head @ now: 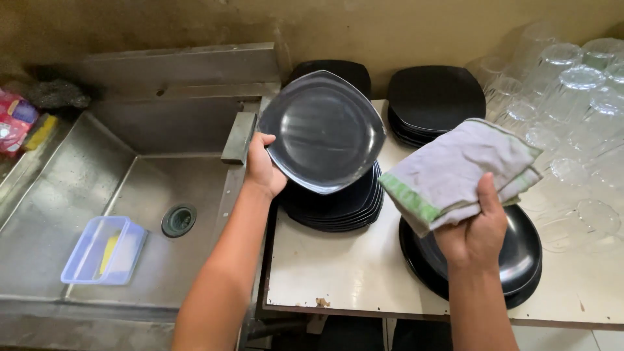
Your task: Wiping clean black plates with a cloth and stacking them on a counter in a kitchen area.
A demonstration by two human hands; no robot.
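At the far left edge sits a bit of red packaging (14,120) with a yellow sponge (41,132) beside it, on the rim of a stainless steel sink (97,175). In the basin, lower left, lies a clear blue-tinted plastic container (104,250), with the drain (179,220) just to its right.

Moving toward the centre, the left hand (263,168) grips the edge of a black squarish plate (323,130), holding it tilted up, face toward the person, above a stack of black plates (338,208) on the white counter (338,273). Behind, against the wall, stand more black plates (434,104).

Right of centre, the right hand (474,231) is closed round a folded grey cloth with a green stripe (455,172), held just beside the raised plate but not touching it. Beneath that hand rests a black bowl-like dish on another plate (520,260). In the upper right, upturned clear glasses (572,104) crowd the counter.

By the look of it, this is the wiping step: plate lifted, cloth ready. The next move, I'd judge, calls for bringing cloth to the plate's face while the left hand keeps a firm hold on its rim.
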